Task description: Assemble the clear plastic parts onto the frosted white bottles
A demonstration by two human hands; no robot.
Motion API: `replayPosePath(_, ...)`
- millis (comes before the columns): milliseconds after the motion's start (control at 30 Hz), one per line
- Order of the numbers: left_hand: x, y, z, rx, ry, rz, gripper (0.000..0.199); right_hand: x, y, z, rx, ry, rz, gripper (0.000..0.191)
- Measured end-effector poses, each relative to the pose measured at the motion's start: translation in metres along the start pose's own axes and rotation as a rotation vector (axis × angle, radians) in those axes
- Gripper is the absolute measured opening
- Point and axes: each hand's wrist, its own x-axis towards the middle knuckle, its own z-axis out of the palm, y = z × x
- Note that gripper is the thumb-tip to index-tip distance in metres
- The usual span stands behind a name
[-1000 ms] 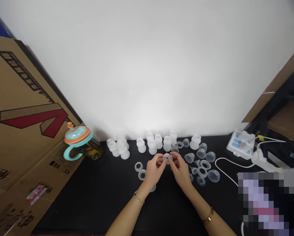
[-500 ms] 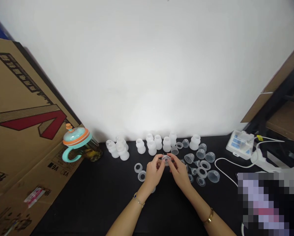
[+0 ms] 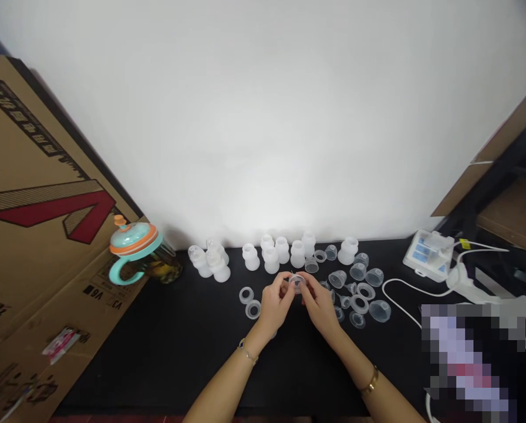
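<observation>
Between my two hands is a translucent bottle collar ring [image 3: 297,283], pinched from both sides above the black table. My left hand [image 3: 273,302] has its thumb and fingers closed on the ring's left edge. On the other edge, the thumb and fingers of my right hand [image 3: 318,302] are closed too. Fingers partly cover the ring, and I cannot tell whether a nipple sits in it. Just beyond stand several open white baby bottles [image 3: 270,260]. Two loose collar rings [image 3: 253,309] lie left of my left hand. Clear dome caps [image 3: 337,279], nipples and more rings lie beside my right hand.
Several bottles with clear caps [image 3: 219,267] stand at the left, near a teal-lidded jug [image 3: 135,249] and a cardboard box [image 3: 34,235]. To the right are a clear plastic case [image 3: 429,255], a white cable [image 3: 399,282] and a pixelated area. A white wall [image 3: 267,129] rises behind.
The view has shifted slightly, so the table items appear a little higher. Both hands stay on the collar ring, with only small finger movement.
</observation>
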Motion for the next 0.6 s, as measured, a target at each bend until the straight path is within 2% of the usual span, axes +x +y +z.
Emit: replayPosePath(600,0.0005,0.0007,-0.0025,0.056,0.0,0.029,0.029,0.001,0.0025,-0.0003,-0.042,0.009,0.007,0.037)
